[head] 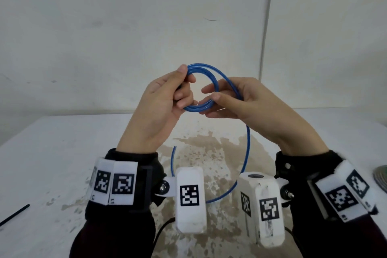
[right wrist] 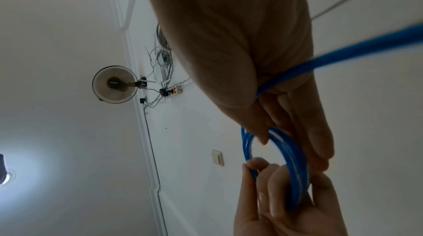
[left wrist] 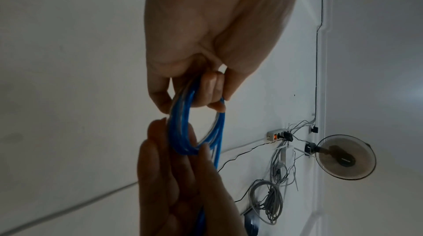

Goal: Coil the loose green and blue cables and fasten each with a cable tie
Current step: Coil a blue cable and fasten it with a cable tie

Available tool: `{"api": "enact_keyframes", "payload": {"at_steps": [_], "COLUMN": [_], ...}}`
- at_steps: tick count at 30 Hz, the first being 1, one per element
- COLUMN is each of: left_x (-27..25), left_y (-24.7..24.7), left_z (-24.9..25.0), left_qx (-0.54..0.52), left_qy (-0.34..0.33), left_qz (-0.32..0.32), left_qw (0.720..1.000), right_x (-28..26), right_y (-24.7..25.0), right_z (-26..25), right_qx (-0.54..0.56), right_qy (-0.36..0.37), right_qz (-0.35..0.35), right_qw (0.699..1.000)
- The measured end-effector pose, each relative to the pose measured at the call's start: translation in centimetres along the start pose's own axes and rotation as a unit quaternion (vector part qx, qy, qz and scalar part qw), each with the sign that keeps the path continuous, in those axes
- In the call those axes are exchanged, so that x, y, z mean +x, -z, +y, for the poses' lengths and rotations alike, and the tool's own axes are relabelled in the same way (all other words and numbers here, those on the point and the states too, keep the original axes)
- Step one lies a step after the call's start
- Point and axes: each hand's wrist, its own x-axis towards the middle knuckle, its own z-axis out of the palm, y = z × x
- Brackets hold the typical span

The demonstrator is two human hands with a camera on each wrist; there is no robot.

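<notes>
Hands (head: 159,98) (head: 240,100) grip blue cable (head: 201,88) above table (head: 52,153).

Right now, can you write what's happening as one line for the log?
step: coiling blue cable | left hand: grips coil | right hand: pinches coil, feeds loose tail | tie: black cable tie lies on table

Both hands are raised above the table (head: 62,153), whose stained middle lies bare beneath them. The blue cable (head: 248,153) hangs in a loop at 6 o'clock between the wrists. A black cable tie (head: 14,214) lies at 8 o'clock, and a grey-green coil (head: 381,177) at 4 o'clock by the edge.
</notes>
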Motion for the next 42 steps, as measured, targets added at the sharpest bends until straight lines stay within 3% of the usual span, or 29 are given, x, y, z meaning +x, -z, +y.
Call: {"api": "enact_keyframes", "payload": {"at_steps": [6, 11, 15, 18, 21, 27, 30, 33, 36, 38, 42], "left_x": [-0.1, -0.2, 0.1, 0.2, 0.1, 0.2, 0.2, 0.2, 0.2, 0.2, -0.2], "left_y": [-0.5, -1.5, -1.3, -0.9, -0.8, -1.2, -1.4, -0.6, 0.1, 0.7, 2.4], "left_z": [0.1, -0.2, 0.0, 0.4, 0.4, 0.2, -0.1, 0.2, 0.5, 0.7, 1.6], "left_qx": [-0.023, -0.002, -0.118, -0.252, -0.287, -0.253, -0.192, -0.146, -0.133, -0.08, 0.042], "left_qy": [-0.009, -0.052, -0.011, 0.045, 0.045, 0.022, 0.006, 0.032, 0.049, 0.033, 0.013], "left_qz": [-0.027, 0.001, -0.001, -0.009, -0.017, -0.013, -0.004, -0.016, -0.003, 0.016, -0.002], "left_qw": [0.999, 0.999, 0.993, 0.967, 0.957, 0.967, 0.981, 0.989, 0.99, 0.996, 0.999], "right_x": [0.1, 0.4, 0.1, 0.1, 0.3, -0.2, -0.1, 0.1, 0.1, 0.2, 0.3], "right_y": [-0.3, -0.7, -0.6, -0.5, -0.8, -0.4, -0.4, -0.3, -0.4, -0.1, 1.6], "right_z": [0.0, 0.2, -0.1, -0.2, -0.3, -0.7, -0.2, 0.2, 0.0, 0.0, 0.0], "right_qx": [-0.055, -0.054, -0.021, 0.006, 0.023, 0.021, -0.009, -0.019, 0.017, 0.033, 0.006], "right_qy": [0.021, 0.023, 0.035, 0.045, 0.043, 0.031, 0.05, 0.053, 0.003, -0.033, 0.012], "right_qz": [0.046, 0.063, 0.042, 0.047, 0.048, -0.009, 0.009, 0.01, -0.023, -0.009, 0.038], "right_qw": [0.997, 0.996, 0.998, 0.998, 0.998, 0.999, 0.999, 0.998, 1.0, 0.999, 0.999]}}
